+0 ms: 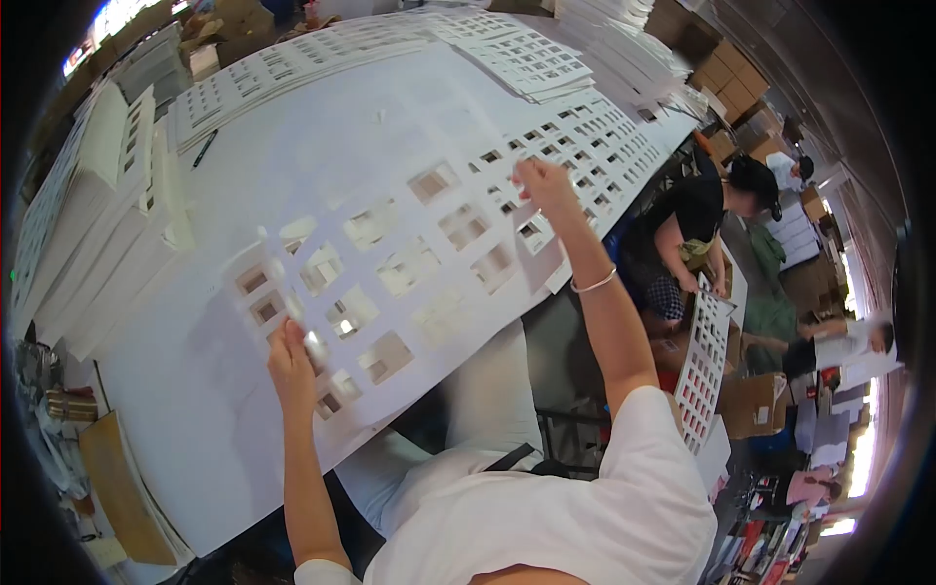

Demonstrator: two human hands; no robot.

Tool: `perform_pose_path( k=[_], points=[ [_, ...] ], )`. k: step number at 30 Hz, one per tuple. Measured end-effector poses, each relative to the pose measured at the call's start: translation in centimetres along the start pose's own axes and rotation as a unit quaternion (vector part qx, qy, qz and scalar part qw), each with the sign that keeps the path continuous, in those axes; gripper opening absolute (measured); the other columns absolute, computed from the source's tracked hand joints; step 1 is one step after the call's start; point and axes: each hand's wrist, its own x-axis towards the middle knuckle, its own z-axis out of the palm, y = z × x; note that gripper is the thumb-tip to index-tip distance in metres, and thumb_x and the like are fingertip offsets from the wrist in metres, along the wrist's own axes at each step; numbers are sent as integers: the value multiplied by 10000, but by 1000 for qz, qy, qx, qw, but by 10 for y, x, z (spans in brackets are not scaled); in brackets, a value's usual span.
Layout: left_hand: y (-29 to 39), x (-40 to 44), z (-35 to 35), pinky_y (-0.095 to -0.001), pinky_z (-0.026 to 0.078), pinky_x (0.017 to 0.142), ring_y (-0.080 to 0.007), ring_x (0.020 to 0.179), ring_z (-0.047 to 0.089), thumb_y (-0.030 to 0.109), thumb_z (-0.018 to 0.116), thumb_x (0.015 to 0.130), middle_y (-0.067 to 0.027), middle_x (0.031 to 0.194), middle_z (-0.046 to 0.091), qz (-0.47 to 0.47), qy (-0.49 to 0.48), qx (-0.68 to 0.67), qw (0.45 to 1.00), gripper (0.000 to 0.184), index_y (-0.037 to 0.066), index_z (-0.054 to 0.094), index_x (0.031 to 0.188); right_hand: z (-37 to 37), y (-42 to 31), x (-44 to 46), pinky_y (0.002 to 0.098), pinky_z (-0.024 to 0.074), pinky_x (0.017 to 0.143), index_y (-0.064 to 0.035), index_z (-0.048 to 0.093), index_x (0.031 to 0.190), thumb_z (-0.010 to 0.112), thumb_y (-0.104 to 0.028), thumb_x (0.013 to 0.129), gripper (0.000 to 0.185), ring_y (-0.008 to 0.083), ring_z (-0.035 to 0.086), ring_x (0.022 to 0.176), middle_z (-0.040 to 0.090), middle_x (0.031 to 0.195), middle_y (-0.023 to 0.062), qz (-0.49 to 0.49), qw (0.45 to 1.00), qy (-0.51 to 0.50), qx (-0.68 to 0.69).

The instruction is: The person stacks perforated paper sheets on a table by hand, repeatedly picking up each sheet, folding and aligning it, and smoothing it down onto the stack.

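A white sheet with rows of square cut-out windows (pixel 390 229) lies across the white table (pixel 175 390) and looks partly blurred. At its left end my left hand (pixel 292 361) has its fingers closed on the sheet's edge, beside a shiny spot. My right hand (pixel 543 185) is closed near the sheet's right end, above more sheets with small windows (pixel 609 146); what its fingers hold, if anything, is too small to make out. A bracelet circles my right wrist.
Stacks of white sheets stand at the left (pixel 127 224) and top right (pixel 624 58). Windowed sheets (pixel 526 58) lie at the far side, and a dark pen (pixel 205 148) at the left. A person in black (pixel 682 219) handles a windowed panel (pixel 704 370) at the right, near cardboard boxes (pixel 756 405).
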Motion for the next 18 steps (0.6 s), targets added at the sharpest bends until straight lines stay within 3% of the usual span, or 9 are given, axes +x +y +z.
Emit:
perform_pose_path(
  k=[1, 4, 7, 13, 16, 18],
  points=[
    [-9, 4, 13, -297, 490, 572, -117, 607, 603, 452, 476, 1044, -58, 784, 631, 46, 49, -123, 990, 550, -66, 645, 1114, 10, 42, 9, 360, 463, 597, 14, 698, 788, 612, -309, 945, 370, 190, 622, 629, 640, 671, 102, -3, 999, 9, -51],
    [-6, 2, 7, -286, 481, 574, -122, 609, 612, 383, 519, 1040, -57, 739, 630, 27, 32, -105, 994, 458, -51, 655, 989, 39, 105, -5, 489, 498, 715, -5, 676, 785, 593, -291, 933, 333, 353, 661, 778, 684, 815, 178, -46, 974, 48, -215],
    [3, -4, 7, -259, 452, 548, -113, 576, 590, 319, 559, 1029, -40, 684, 613, -47, 69, -165, 983, 377, -26, 652, 910, 61, 136, -25, 482, 503, 779, -44, 668, 841, 610, -292, 920, 267, 365, 628, 887, 664, 918, 169, -94, 947, 95, -290],
    [15, -16, 2, -267, 384, 515, -82, 558, 508, 253, 579, 1013, -15, 665, 603, 53, 169, -287, 941, 320, -15, 652, 855, 64, 139, -29, 468, 488, 821, -47, 667, 891, 679, -230, 860, 186, 368, 608, 932, 648, 973, 173, -138, 936, 98, -308],
    [-37, 0, -18, -320, 364, 522, -99, 585, 451, 242, 576, 1004, -26, 644, 588, 51, 189, -175, 965, 348, -30, 622, 792, 63, 128, -35, 466, 483, 834, -31, 677, 920, 687, -164, 847, 152, 364, 612, 952, 653, 977, 174, -199, 942, 86, -257],
    [-80, 12, -20, -384, 370, 560, -160, 605, 416, 255, 595, 980, -69, 631, 566, -11, 207, -82, 975, 378, -53, 576, 761, 70, 115, -41, 451, 469, 880, -18, 667, 996, 674, -105, 846, 173, 366, 596, 1005, 644, 1022, 180, -186, 954, 82, -220]
  ],
)
